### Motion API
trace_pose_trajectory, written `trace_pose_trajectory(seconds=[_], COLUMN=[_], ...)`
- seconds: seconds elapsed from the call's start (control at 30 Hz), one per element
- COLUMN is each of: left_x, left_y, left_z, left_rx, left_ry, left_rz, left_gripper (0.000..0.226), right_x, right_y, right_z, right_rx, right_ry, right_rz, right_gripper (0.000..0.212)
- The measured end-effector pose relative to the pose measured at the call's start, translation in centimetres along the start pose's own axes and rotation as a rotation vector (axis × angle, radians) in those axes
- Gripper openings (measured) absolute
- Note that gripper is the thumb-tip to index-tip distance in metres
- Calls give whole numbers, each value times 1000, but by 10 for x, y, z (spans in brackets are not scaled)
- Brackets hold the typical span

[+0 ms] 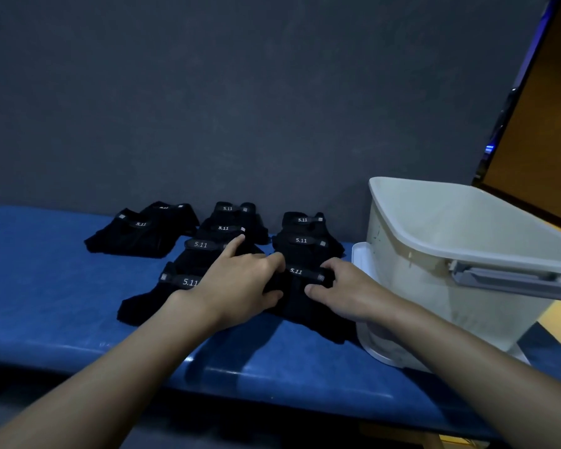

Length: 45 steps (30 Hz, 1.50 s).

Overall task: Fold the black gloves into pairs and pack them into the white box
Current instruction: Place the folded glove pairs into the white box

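Blue padded bench vs dark grey wall. Black gloves w/ "5.11" wrist labels lie in approx 3 columns at back of bench. Nearest glove of R column is gripped by both hands. L hand: fingers curled at glove's L edge, index straight. R hand: fingers bent over label strap, thumb pressing fabric. White box just R of glove, open, tilted, on flat white piece.

Left forearm at 7 o'clock and right forearm at 5 o'clock were bare along their whole visible length, left hand and right hand likewise bare, fingers slender, nails short
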<state>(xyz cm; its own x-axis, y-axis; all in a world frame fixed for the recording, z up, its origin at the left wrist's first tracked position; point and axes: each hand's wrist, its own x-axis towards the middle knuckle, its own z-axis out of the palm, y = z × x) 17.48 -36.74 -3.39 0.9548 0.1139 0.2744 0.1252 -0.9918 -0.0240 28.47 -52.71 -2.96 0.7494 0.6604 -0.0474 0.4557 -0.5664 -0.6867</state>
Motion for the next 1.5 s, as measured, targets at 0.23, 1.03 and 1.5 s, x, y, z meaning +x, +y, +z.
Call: trace_pose_trajectory(seconds=[0.23,1.03,1.5], left_x=[-1,-17,112], left_y=[0,6,107], left_z=[1,-95,-164], left_rx=[-25,-832,-1286], left_ry=[18,352,70], left_rz=[22,-179,114], left_gripper=[39,41,33], right_x=[-4,-69,-81], right_y=[-3,-56,-21], right_z=[-4,-60,-167], right_rx=[53,546,591], right_ry=[-76,240,498], right_rz=[65,-313,-323], right_gripper=[56,25,27])
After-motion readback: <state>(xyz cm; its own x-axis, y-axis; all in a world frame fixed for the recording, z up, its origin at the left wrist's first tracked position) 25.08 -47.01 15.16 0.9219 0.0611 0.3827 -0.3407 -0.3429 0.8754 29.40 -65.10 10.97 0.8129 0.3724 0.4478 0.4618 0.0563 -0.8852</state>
